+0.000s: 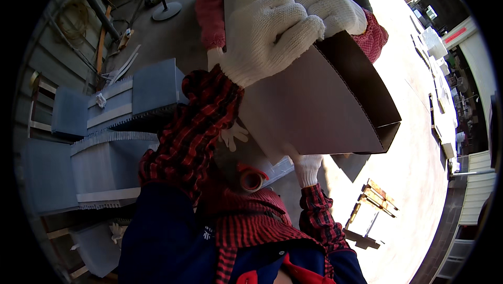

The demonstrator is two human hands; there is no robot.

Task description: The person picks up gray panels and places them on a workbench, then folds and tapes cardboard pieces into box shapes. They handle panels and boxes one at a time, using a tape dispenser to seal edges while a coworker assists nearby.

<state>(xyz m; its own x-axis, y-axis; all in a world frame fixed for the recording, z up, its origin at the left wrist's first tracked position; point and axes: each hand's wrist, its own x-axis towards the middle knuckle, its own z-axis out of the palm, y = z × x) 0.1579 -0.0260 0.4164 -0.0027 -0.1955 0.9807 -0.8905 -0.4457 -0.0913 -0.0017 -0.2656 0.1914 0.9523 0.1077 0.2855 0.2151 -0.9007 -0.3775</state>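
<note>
A large cardboard box [309, 106], pale outside and dark brown inside, is tilted up in front of me with its open end to the right. My left hand [272, 30], in a white knitted glove, is closed with curled fingers at the box's upper edge. At the lower edge my right hand [305, 164], also gloved, holds the box; most of its fingers are hidden. Another person's gloved hand [330, 7] is at the upper edge beside my left hand. Below the box, near my waist, is a tape roll [251, 180] with a red part.
Stacks of folded grey cardboard boxes [112, 166] stand on my left. A loose white glove [233, 136] lies near my left forearm. Farther off are a round-based metal stand [166, 12], a wooden pallet [373, 205] on the bright ground at right, and pale stacks along the far right.
</note>
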